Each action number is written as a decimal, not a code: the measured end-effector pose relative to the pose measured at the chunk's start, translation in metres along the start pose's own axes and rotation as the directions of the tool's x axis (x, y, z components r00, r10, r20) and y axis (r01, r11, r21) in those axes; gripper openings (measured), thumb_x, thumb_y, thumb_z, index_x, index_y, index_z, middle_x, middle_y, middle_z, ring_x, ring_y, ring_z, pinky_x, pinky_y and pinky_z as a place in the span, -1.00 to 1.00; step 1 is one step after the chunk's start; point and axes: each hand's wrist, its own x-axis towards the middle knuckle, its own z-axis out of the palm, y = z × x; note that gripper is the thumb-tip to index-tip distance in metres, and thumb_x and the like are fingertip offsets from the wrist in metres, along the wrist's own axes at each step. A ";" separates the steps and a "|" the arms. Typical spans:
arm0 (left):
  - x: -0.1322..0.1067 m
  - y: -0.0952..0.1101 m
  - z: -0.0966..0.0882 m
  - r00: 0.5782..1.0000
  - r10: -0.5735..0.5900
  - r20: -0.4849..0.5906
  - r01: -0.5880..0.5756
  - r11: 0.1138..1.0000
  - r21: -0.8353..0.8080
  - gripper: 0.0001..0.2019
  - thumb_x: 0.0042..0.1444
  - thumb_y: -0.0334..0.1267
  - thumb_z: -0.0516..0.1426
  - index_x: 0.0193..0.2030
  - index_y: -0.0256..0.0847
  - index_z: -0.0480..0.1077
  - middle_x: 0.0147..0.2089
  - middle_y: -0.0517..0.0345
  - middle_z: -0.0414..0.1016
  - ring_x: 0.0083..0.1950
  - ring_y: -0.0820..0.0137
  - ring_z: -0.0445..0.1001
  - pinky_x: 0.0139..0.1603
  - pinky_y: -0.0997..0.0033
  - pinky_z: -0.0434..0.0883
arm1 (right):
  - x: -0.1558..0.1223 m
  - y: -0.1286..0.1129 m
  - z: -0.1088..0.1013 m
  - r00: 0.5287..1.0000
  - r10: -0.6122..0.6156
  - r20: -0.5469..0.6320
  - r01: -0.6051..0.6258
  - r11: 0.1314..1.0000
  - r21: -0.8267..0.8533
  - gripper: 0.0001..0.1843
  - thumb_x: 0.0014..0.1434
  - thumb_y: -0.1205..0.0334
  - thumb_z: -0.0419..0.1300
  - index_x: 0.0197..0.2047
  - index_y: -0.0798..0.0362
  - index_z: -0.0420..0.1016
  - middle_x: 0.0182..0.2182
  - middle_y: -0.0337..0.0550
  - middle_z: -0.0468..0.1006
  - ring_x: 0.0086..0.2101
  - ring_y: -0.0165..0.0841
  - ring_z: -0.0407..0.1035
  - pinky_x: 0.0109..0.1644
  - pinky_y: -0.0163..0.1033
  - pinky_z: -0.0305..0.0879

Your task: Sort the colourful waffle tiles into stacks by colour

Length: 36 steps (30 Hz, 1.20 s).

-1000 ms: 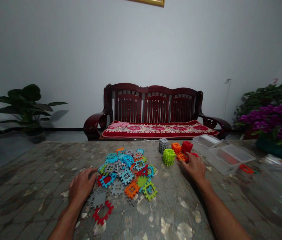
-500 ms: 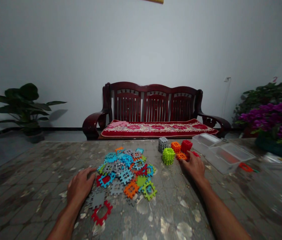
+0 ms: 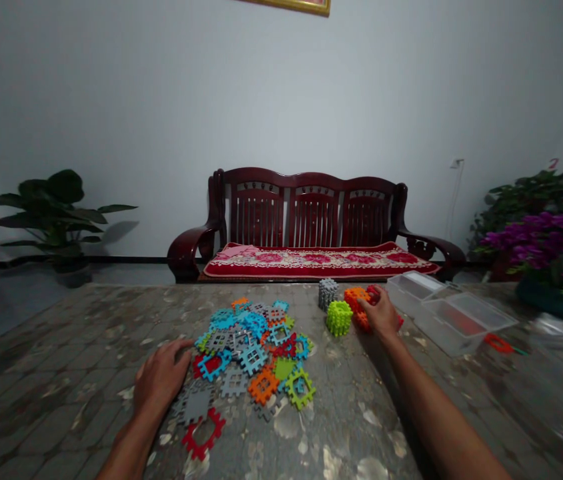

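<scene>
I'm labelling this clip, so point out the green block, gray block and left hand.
Green block (image 3: 339, 321), head view, front side.
Gray block (image 3: 328, 297), head view, front side.
Left hand (image 3: 160, 371), head view, back of hand.

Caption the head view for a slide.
Left hand beside a loose pile of notched pieces; right hand at orange pieces.

A living room, by all signs in a home
A carved dark-wood settee (image 3: 314, 183) with a red floral seat cover (image 3: 320, 260) stands against a plain pale wall (image 3: 281, 93); a gold picture frame (image 3: 306, 7) hangs above; a leafy potted plant (image 3: 58, 207) and purple flowers (image 3: 551, 233) flank it; a patterned cloth dresses the table (image 3: 86, 380) in front.
</scene>
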 end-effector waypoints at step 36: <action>-0.009 0.015 -0.007 0.995 0.099 0.029 -0.094 0.986 -0.137 -0.70 0.24 -0.27 0.06 -0.02 0.04 0.57 0.16 0.24 0.60 0.24 0.29 0.46 0.34 0.22 0.26 | -0.136 -0.142 0.063 0.574 -0.538 0.617 0.529 0.819 0.221 -0.62 0.18 0.27 0.16 0.06 -0.03 0.58 0.04 -0.11 0.62 0.08 -0.20 0.42 0.19 -0.16 0.25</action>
